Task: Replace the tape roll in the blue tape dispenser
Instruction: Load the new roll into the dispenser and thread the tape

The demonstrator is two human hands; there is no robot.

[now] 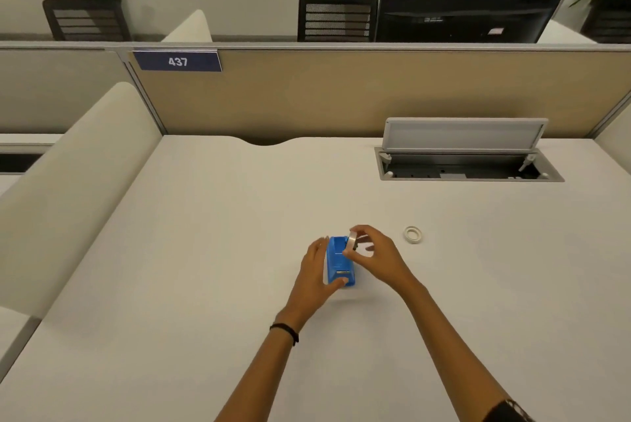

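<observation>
Nearest the lens, two bare forearms reaching out over the pale desk top (170, 285), a thin black wristband (285, 332) on the left one. Left hand (316, 271) wrapped around the small blue plastic tape dispenser (338, 263), fingers along its far-left flank, thumb hooked at the near end, pinning it down. Dispenser sitting dead centre on the desk, long axis running away from the body, cutter end nearest, open cradle at the far end. Right hand (374, 254) pinching a translucent tape roll (351, 241) edge-on between thumb and fingertips, held right at the cradle's right rim, touching or just above it. Hard to tell whether going in or coming out; whether a hub sits inside the roll, also unclear. Key relation: roll's flat faces turned sideways and so, by the look of it, lined up with the slot beneath; a straight drop or lift, right hand doing the work, left only bracing. Further right, well apart, a second small whitish ring of tape (413, 234) lying flat. Beyond that, an open grey cable hatch (467, 162) set in the desk. Nothing in the way between hands and either roll.
</observation>
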